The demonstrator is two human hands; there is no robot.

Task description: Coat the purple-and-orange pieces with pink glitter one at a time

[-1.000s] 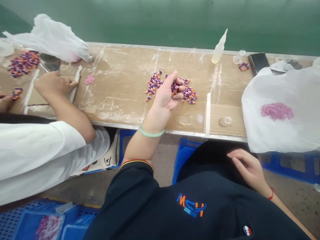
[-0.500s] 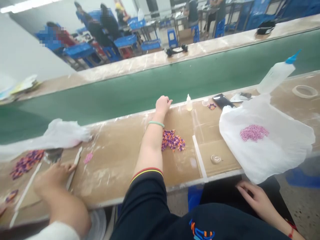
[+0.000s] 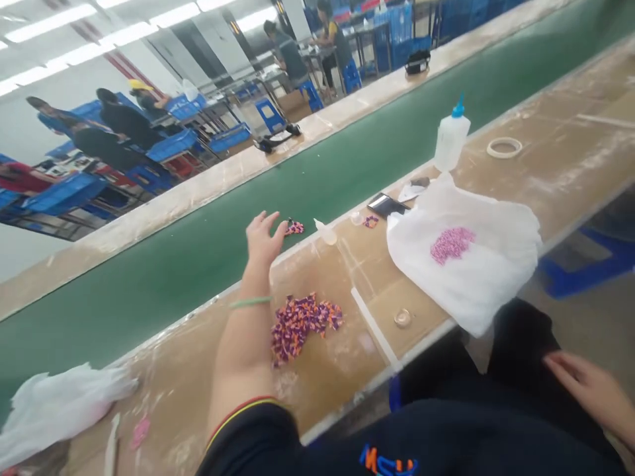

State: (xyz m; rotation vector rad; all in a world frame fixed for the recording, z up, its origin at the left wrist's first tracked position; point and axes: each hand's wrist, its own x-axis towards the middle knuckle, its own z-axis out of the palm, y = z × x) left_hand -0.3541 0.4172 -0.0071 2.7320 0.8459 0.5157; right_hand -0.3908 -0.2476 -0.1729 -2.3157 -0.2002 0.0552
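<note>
My left hand [image 3: 262,239] reaches out over the near edge of the green conveyor belt [image 3: 163,264], fingers spread and holding nothing. Just right of its fingertips a small cluster of purple and orange pieces [image 3: 294,228] lies on the belt. A pile of purple and orange pieces [image 3: 300,320] sits on the brown worktable [image 3: 208,357] beside my forearm. My right hand [image 3: 592,390] rests flat on my dark-clothed lap, fingers extended.
A white plastic bag [image 3: 466,258] with pink beads [image 3: 451,243] lies on the table at right. Beyond it are a small glue bottle [image 3: 325,231], a larger bottle with a blue cap [image 3: 450,137], a phone [image 3: 387,205] and a tape roll [image 3: 504,147]. Another white bag [image 3: 54,406] lies at far left.
My left hand has gone from grasping pieces at the pile to reaching over the belt and opening; a small cluster now lies there. The camera tilted up and turned right.
</note>
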